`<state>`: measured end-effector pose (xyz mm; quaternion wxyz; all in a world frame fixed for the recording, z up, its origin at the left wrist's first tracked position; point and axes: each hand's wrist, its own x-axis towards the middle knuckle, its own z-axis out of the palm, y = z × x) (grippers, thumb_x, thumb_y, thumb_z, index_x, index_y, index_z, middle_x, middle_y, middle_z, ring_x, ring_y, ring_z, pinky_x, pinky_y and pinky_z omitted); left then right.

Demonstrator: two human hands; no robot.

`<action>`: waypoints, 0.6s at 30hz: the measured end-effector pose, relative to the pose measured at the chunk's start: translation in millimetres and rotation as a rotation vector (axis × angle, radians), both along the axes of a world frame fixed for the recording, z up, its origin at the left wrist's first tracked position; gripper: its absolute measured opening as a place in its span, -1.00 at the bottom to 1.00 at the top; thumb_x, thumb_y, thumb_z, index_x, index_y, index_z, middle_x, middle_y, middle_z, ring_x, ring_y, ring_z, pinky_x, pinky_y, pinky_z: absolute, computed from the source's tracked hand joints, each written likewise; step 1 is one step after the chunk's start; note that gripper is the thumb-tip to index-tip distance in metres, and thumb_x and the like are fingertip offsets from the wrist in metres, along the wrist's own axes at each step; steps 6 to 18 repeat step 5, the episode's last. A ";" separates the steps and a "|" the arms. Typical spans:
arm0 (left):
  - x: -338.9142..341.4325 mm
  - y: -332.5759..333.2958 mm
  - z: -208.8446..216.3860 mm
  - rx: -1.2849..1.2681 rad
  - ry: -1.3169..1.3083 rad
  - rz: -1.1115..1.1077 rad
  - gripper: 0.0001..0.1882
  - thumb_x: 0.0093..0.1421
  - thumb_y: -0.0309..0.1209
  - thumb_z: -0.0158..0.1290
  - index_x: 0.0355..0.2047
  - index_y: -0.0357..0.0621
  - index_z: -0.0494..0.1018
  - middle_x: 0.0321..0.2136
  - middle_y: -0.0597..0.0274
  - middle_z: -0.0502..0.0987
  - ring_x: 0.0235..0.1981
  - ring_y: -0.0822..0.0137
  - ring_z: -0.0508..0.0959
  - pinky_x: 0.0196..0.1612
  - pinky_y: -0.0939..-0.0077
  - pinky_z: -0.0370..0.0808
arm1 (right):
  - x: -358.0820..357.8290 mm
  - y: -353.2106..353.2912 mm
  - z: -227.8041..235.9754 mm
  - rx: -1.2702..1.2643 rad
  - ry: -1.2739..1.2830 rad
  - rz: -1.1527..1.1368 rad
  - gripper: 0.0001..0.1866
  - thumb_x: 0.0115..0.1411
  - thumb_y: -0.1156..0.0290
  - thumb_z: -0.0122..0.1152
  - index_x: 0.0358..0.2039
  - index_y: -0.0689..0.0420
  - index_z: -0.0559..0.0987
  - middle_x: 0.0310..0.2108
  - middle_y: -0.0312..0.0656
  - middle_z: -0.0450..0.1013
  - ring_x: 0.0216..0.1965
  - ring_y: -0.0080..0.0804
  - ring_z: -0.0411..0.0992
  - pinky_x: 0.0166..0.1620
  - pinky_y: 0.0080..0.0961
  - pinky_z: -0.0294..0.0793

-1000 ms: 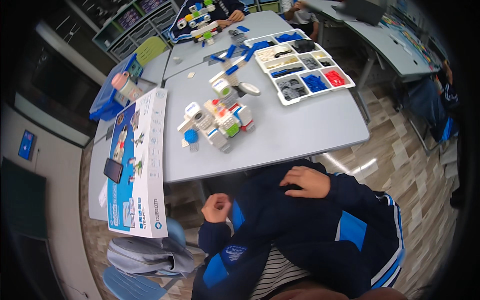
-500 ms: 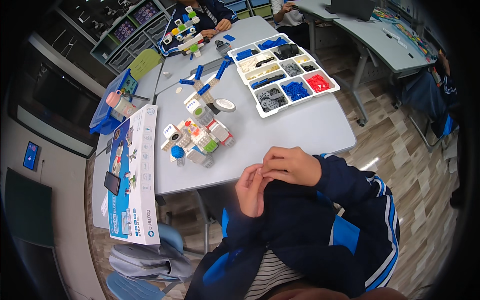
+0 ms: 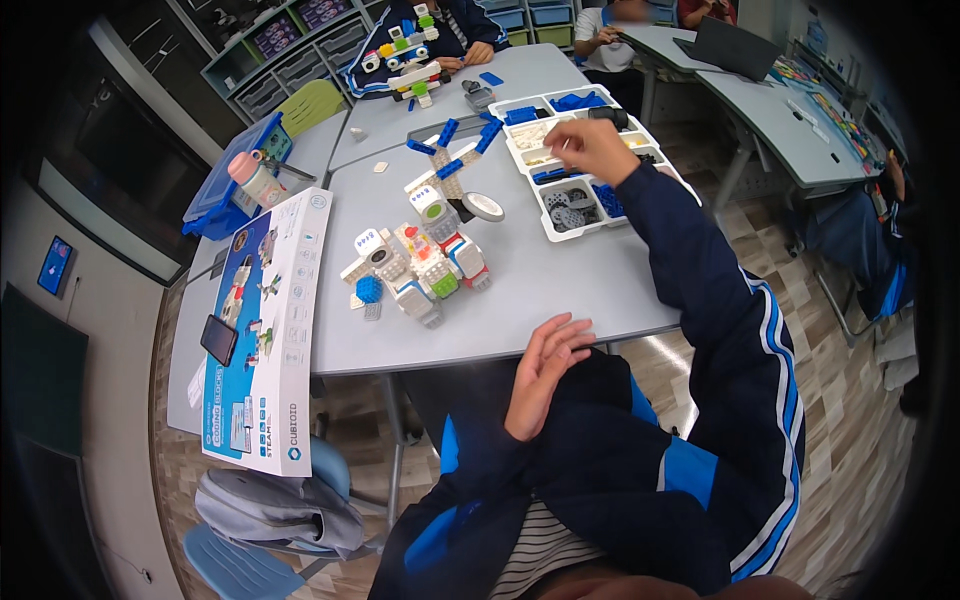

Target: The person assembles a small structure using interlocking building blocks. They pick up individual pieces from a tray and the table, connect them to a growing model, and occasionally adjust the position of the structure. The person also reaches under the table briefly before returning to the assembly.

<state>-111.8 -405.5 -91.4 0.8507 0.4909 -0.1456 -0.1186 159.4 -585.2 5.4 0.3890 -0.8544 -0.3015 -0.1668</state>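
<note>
My right hand (image 3: 597,150) hovers over the white sorting tray (image 3: 566,236), fingers bent downward and drawn together above the pale and yellow pieces; whatever they pinch, if anything, is too small to make out. In front of my body, near the table's edge, my left hand (image 3: 545,375) is open, its fingers stretched out and nothing visible in it. Left of the tray stands a building-block model (image 3: 425,262) of white, grey, red and green blocks. Its upper part branches into blue beams (image 3: 450,130), and a white-rimmed wheel (image 3: 484,207) sits at its side.
A large product box (image 3: 262,340) leans at the table's left edge, with a phone (image 3: 219,340) against it. Behind are a pink bottle (image 3: 256,180) and a blue bin (image 3: 215,200). Across the table, another person's hands (image 3: 470,58) are near a second block model (image 3: 410,55).
My hands were together in front of me. My right hand has moved forward over the tray; my left hand has stayed behind and spread its fingers. The view has shifted slightly.
</note>
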 end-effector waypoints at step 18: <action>-3.7 16.9 -21.3 0.119 -0.026 0.089 -0.43 0.43 -0.32 -0.08 0.35 -0.17 0.01 0.19 -0.14 0.33 0.16 0.04 0.43 0.24 0.18 0.33 | 100.6 -11.0 -32.6 -0.020 0.307 -0.026 -0.80 0.14 0.43 0.32 -0.20 0.09 0.70 -0.38 -0.20 0.64 -0.42 -0.49 0.61 -0.29 -0.59 0.58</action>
